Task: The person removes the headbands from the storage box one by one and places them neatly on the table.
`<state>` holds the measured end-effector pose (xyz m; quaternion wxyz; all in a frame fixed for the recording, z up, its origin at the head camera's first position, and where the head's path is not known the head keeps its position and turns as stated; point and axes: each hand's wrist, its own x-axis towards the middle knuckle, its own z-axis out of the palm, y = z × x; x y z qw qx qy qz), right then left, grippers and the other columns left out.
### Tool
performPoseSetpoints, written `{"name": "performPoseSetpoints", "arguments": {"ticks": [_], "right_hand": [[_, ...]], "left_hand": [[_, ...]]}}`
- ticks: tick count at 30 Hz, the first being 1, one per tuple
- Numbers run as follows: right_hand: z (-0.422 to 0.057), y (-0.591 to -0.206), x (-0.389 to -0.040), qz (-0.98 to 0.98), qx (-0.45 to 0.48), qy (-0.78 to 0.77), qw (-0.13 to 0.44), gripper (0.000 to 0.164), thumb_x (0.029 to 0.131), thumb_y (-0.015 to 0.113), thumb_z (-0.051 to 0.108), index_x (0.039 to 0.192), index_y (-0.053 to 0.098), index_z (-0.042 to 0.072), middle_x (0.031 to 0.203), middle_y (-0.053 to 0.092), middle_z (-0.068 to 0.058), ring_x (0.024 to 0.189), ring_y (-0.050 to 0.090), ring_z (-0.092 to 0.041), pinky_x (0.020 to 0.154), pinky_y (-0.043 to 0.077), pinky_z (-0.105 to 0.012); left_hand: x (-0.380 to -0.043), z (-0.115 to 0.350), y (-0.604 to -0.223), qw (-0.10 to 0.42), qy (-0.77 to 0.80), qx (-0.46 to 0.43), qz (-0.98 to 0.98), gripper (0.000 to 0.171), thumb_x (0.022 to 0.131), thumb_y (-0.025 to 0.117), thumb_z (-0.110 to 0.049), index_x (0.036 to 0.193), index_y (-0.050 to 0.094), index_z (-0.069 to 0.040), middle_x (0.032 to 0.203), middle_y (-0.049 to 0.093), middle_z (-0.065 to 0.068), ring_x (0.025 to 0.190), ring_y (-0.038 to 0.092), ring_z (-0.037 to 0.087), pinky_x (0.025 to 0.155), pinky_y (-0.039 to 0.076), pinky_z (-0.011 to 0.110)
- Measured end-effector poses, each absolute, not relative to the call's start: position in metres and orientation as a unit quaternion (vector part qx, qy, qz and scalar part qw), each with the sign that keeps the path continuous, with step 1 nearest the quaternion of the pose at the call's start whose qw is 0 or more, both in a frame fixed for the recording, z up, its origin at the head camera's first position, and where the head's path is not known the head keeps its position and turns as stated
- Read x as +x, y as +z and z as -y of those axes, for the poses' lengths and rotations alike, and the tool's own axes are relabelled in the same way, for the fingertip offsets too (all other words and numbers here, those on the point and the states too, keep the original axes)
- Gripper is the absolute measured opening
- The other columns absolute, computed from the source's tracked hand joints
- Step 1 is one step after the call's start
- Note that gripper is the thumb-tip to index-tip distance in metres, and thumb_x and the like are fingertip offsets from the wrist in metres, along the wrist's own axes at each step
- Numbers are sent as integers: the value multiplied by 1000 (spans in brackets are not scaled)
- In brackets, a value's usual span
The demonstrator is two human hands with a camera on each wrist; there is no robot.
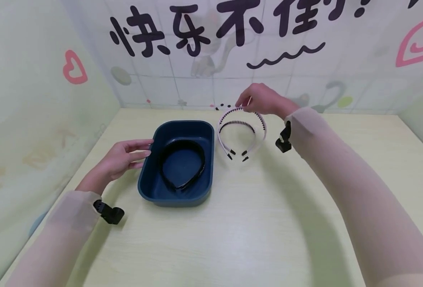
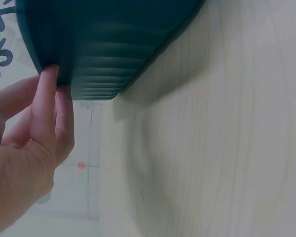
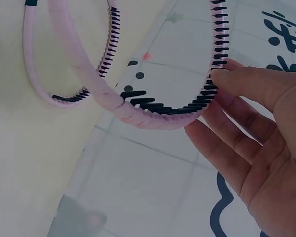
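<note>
Pink arched black-toothed headband (image 3: 153,120), pinched by right hand (image 1: 263,99).
Left hand (image 1: 119,159), fingers extended, touches blue rectangular plastic box (image 1: 182,165); black wall lettering (image 1: 240,34): "快乐不".

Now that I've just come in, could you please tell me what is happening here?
A person's right hand pinches a pink toothed headband; a second pink toothed headband is close to it, right of the dark blue tub. The left hand touches the tub's left side. A black headband lies inside the tub.
</note>
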<state>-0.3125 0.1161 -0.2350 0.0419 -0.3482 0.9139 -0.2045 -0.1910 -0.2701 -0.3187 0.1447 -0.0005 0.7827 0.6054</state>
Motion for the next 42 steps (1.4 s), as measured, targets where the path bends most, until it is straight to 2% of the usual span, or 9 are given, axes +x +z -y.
{"name": "performPoseSetpoints", "arguments": {"ticks": [14, 22, 25, 42], "right_hand": [[-147, -262, -323, -920, -306, -242, 40, 23, 85, 56, -3, 104, 68, -2, 94, 66, -17, 87, 62, -28, 74, 51, -35], [-168, -270, -328, -926, -281, -249, 32, 22, 84, 57, -2, 102, 69, -3, 92, 66, -17, 81, 61, -26, 60, 46, -20], [-174, -271, -329, -927, -279, -247, 27, 22, 83, 58, -3, 102, 69, -4, 91, 67, -18, 80, 62, -26, 59, 45, -17], [-198, -276, -341, -937, -256, -232, 57, 21, 82, 59, -4, 101, 68, -6, 94, 65, -22, 86, 60, -30, 61, 45, -20]], "left_hand": [[-191, 269, -317, 145, 598, -3, -789, 55, 91, 59, -15, 140, 36, -3, 124, 44, 5, 96, 56, 2, 75, 51, 21], [-191, 270, -317, 147, 598, -6, -788, 55, 91, 58, -15, 140, 37, -3, 124, 44, 5, 96, 56, 1, 74, 51, 21], [-191, 270, -318, 146, 598, -6, -788, 54, 91, 58, -14, 140, 37, -3, 124, 44, 5, 96, 56, 2, 75, 51, 22], [-189, 270, -317, 145, 592, -3, -793, 54, 92, 58, -16, 140, 37, -3, 131, 41, 11, 96, 56, 2, 76, 51, 22]]}}
